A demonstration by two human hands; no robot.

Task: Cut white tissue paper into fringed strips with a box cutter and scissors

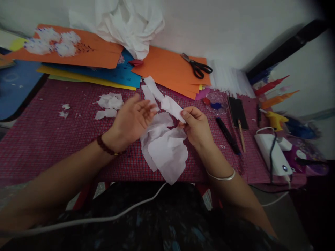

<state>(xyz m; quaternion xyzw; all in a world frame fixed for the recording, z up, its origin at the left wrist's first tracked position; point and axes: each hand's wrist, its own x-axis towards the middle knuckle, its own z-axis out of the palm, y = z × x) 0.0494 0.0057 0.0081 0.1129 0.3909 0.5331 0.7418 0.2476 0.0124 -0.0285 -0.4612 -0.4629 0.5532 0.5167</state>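
Note:
My right hand (196, 125) pinches a strip of white tissue paper (167, 104) between thumb and fingers; the strip runs up and to the left over the red checked cloth (52, 136). My left hand (132, 120), a bead bracelet at its wrist, hovers beside the strip with fingers spread and holds nothing. Below both hands lies a pile of larger white tissue pieces (166, 150) that hangs over the table's front edge.
Small tissue scraps (110, 103) lie to the left. Orange (170, 68), blue and yellow card sheets and black scissors (197, 66) lie at the back. A black marker (228, 135), a glue gun (276, 119), a white charger (272, 155) and a cable (125, 211) sit at right and front.

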